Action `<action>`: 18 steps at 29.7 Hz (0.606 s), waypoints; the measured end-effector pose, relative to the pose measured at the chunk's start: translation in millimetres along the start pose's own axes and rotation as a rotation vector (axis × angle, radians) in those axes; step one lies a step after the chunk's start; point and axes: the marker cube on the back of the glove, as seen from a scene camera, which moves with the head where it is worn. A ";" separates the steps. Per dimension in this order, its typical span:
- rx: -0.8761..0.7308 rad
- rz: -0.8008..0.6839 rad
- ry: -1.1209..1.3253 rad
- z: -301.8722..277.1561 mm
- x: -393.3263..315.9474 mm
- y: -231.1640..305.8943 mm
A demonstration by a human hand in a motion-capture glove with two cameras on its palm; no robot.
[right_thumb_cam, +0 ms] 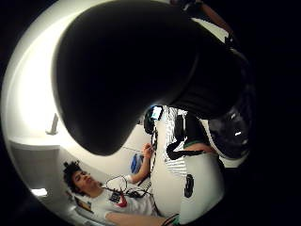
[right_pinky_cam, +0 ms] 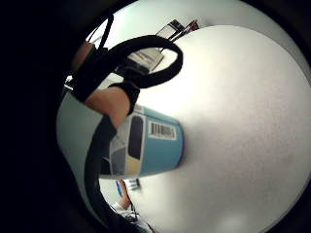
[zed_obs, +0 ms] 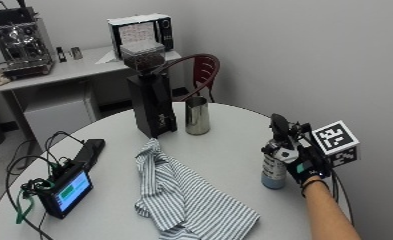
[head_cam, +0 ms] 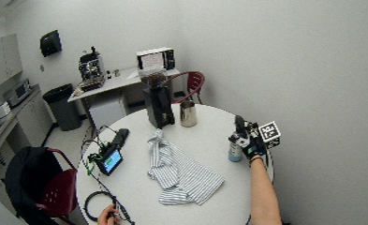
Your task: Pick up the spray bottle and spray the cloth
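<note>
Fingers of your right hand (zed_obs: pixel 301 162) curl round the bottle (zed_obs: pixel 274 170), gripping it at the neck just under the black spray head. The bottle stands upright with its base on the bench (zed_obs: pixel 236 150), near the rim on your side; whether the base is fully down or just lifted, you cannot tell from the outside view. From the little-finger side of your palm, the bottle's blue label with its barcode (right_pinky_cam: pixel 154 145) sits right against the palm, and the white benchtop (right_pinky_cam: pixel 233 121) spreads beyond it. From the thumb side, the black spray head (right_thumb_cam: pixel 131 70) fills most of the view, close to your palm.

The cloth (zed_obs: pixel 183 192), striped and crumpled, lies flat on the bench well apart from your hand, out past the spray head toward the middle of the bench. Beyond the cloth from your hand sits a small screen (zed_obs: pixel 66 192) with cables. Further across, away from your hand, a steel cup (zed_obs: pixel 196 116) stands just beside a black grinder (zed_obs: pixel 149 97). The wide view shows your forearm (head_cam: pixel 261 192) reaching in from the bench rim to the bottle (head_cam: pixel 235 151).
</note>
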 end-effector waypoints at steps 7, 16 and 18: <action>0.032 -0.026 -0.103 4.3 3.7 10.7; 0.105 -0.044 -0.198 -0.4 20.2 28.1; 0.129 -0.035 -0.208 -0.3 27.2 36.8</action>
